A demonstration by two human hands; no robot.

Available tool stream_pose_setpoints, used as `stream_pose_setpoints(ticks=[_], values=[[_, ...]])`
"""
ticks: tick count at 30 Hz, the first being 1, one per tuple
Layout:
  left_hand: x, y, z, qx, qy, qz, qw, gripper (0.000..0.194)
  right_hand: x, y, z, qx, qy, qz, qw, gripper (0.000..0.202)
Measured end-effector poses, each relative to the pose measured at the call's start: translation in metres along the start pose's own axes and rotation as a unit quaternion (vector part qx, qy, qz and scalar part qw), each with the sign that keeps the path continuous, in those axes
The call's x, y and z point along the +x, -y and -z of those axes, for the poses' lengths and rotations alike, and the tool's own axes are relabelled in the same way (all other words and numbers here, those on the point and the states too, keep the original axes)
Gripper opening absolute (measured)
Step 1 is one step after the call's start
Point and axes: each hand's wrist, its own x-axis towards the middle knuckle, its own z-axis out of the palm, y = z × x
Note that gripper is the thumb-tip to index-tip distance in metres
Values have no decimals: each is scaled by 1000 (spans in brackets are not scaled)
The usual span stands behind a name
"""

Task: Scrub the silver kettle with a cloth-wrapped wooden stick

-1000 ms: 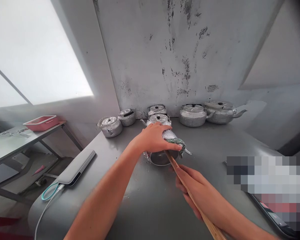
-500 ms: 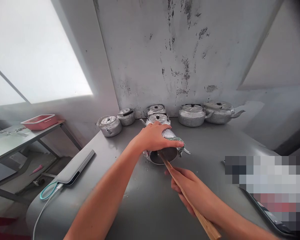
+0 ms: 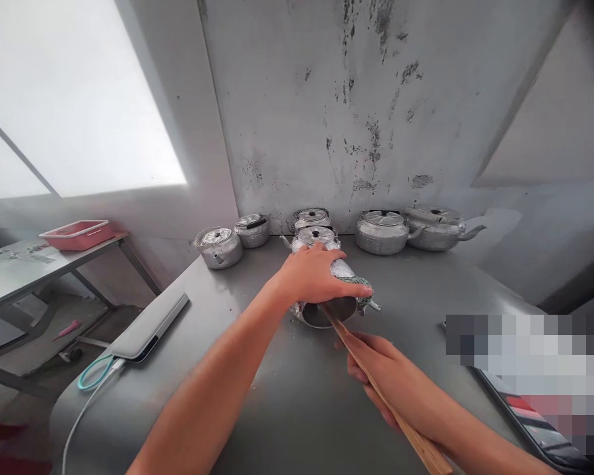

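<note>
My left hand [image 3: 314, 276] lies over a silver metal kettle [image 3: 342, 268], with its fingers across the body and its thumb stretched to the right. The kettle is tipped on its side with its round opening towards me. A spout juts out at its right, beside a green and white wrapped part [image 3: 362, 290]. My right hand [image 3: 376, 364] is wrapped round a long flat wooden stick [image 3: 395, 408]. Its far end goes into the kettle's opening, where the tip is hidden. Right behind my left fingers stands another lidded kettle [image 3: 315, 235].
Several kettles stand along the wall, including a left one [image 3: 218, 249] and a right one [image 3: 382, 236]. A grey power bank [image 3: 151, 330] with cables lies on the grey table [image 3: 277, 415]. On a side table sits a pink basket [image 3: 79, 237]. A device, partly blurred, lies at right [image 3: 534, 422].
The view has shifted slightly. Both hands, the tilted kettle and the stick appear a little further right. The stick stays inside the opening, and both grips are unchanged.
</note>
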Motion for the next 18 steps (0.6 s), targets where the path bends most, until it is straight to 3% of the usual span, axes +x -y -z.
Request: stream_pose_setpoints(ticks=[11,18], values=[[-2,-1,-1,-1,-3,-17,1000,91,-6,11,9,-71,-2,-16,997,41],[-4,-6,-2,29,7,-43,999,87,-6,-8,10,-66,-18,-12,998,44]])
